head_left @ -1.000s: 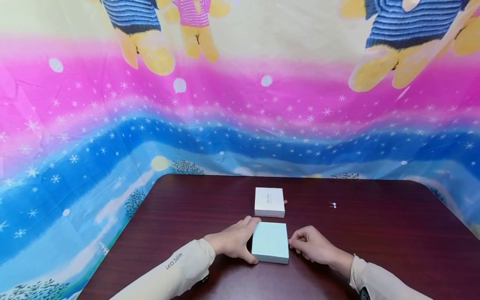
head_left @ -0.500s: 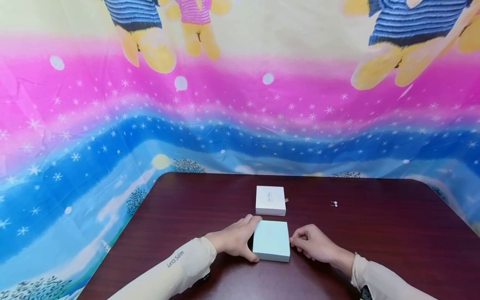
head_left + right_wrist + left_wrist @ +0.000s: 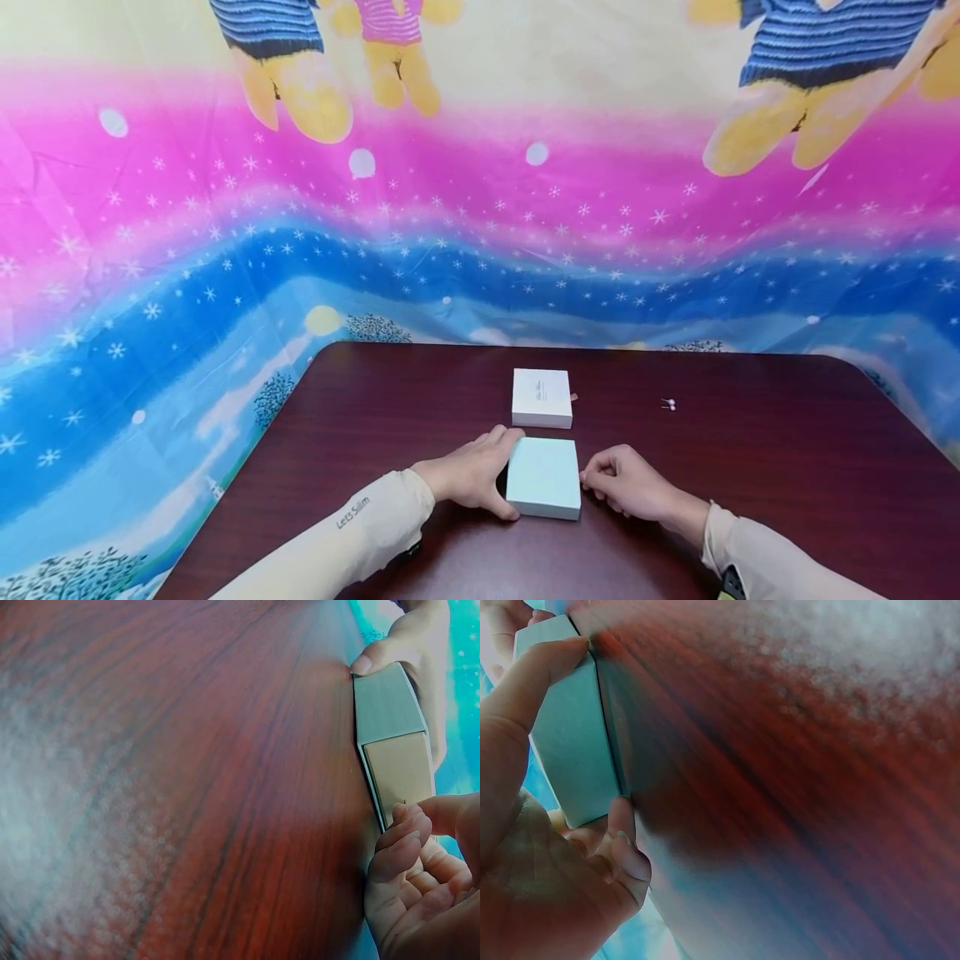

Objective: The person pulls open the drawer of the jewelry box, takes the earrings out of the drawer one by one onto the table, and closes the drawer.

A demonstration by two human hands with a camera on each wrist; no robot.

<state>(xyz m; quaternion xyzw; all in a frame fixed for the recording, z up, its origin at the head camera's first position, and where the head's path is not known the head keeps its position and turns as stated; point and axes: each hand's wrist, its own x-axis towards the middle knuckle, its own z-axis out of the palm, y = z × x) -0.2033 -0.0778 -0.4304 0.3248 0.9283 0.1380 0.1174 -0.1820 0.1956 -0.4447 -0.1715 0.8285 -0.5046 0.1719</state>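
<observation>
The right hand (image 3: 630,483) is at the right end of a flat mint-green drawer-style box (image 3: 543,473), thumb and forefinger brought together in a narrow pinch. They appear to grip a small pull tab, though the fingertips hide it. The box lies directly to this hand's left, flat on a dark red wooden table (image 3: 390,408); its top looks nearly square, so no long axis stands out. Its tan drawer front (image 3: 396,769), set inside the mint sleeve, faces the pinching fingers.

The left hand (image 3: 474,477) holds the box's opposite end, spread wide, thumb at the near corner and fingers at the far one. Neither hand is clearly nearer: each is at its own end.

Beyond the box is a white box (image 3: 542,398); farther off, beyond it to the right, lie two small pearl-headed studs (image 3: 669,405).

Compared with one second ago, hands and box keep the same arrangement; everything on the table merely sits slightly higher in the head view.
</observation>
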